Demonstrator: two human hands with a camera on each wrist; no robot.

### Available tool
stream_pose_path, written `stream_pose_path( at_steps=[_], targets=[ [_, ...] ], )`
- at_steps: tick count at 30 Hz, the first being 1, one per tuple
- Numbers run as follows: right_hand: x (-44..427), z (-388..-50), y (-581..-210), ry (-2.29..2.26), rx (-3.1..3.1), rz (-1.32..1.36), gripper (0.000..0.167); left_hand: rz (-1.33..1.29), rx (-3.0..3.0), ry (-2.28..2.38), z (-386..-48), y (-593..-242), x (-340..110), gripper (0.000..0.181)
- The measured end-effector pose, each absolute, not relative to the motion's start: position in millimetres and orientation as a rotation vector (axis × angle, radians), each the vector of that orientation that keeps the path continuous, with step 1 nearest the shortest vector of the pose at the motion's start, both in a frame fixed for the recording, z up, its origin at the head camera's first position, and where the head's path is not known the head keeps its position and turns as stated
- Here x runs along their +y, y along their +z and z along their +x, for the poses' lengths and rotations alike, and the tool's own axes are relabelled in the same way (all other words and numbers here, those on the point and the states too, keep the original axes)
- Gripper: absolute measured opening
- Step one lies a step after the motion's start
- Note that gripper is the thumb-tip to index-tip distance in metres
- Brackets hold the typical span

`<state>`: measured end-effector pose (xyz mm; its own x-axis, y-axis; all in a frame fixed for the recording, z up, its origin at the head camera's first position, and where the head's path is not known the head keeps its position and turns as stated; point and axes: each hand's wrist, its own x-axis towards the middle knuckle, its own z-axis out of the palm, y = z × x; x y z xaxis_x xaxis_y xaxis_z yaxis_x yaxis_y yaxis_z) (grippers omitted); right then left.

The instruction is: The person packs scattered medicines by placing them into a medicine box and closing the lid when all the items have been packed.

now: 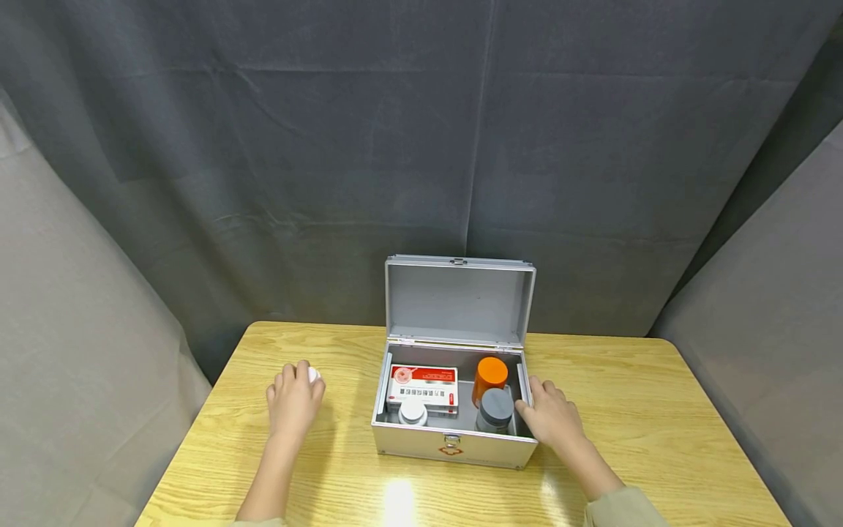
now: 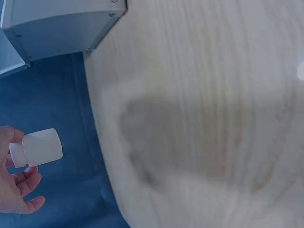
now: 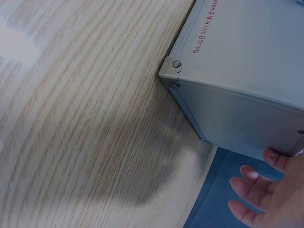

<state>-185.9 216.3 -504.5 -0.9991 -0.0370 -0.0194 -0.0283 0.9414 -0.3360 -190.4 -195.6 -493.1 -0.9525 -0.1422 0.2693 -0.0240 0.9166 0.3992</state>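
Observation:
In the head view my left hand [image 1: 292, 401] is held above the table, left of an aluminium first-aid case [image 1: 421, 445]. It grips a small white plastic bottle [image 2: 43, 147] by its cap end, the bottle lying sideways in the left wrist view. My right hand [image 1: 553, 419] holds the case's right rim, its thumb over the edge and its other fingers outside. Inside the case, whose lid [image 1: 459, 300] stands raised, are a red-and-white medicine box [image 1: 424, 386], a white-capped bottle [image 1: 413, 411], an orange bottle [image 1: 491, 373] and a grey-capped jar [image 1: 495, 410].
The wooden table [image 1: 612, 410] carries the case near its middle. Behind hangs a dark grey curtain [image 1: 329, 161], and pale cloth panels [image 1: 79, 344] stand at both sides. The raised lid is close to the back curtain.

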Motion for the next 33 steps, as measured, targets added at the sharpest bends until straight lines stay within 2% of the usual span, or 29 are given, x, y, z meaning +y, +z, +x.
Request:
stream_pose_path(
  at_steps=[13, 23, 33],
  targets=[
    [216.6, -185.6, -504.6, -0.537, 3.065, -0.047, 0.056, -0.027, -2.751, -0.533, -191.6, -465.2, -162.3, 0.036],
    [216.9, -187.1, -506.6, -0.545, 3.062, -0.038, 0.06, -0.133, -2.677, -0.473, -198.1, -456.9, -137.5, 0.029],
    [217.0, -187.0, -507.3, -0.549, 3.065, -0.04, 0.059, -0.281, -2.647, -0.4, -200.4, -453.1, -107.9, 0.029]
  ],
)
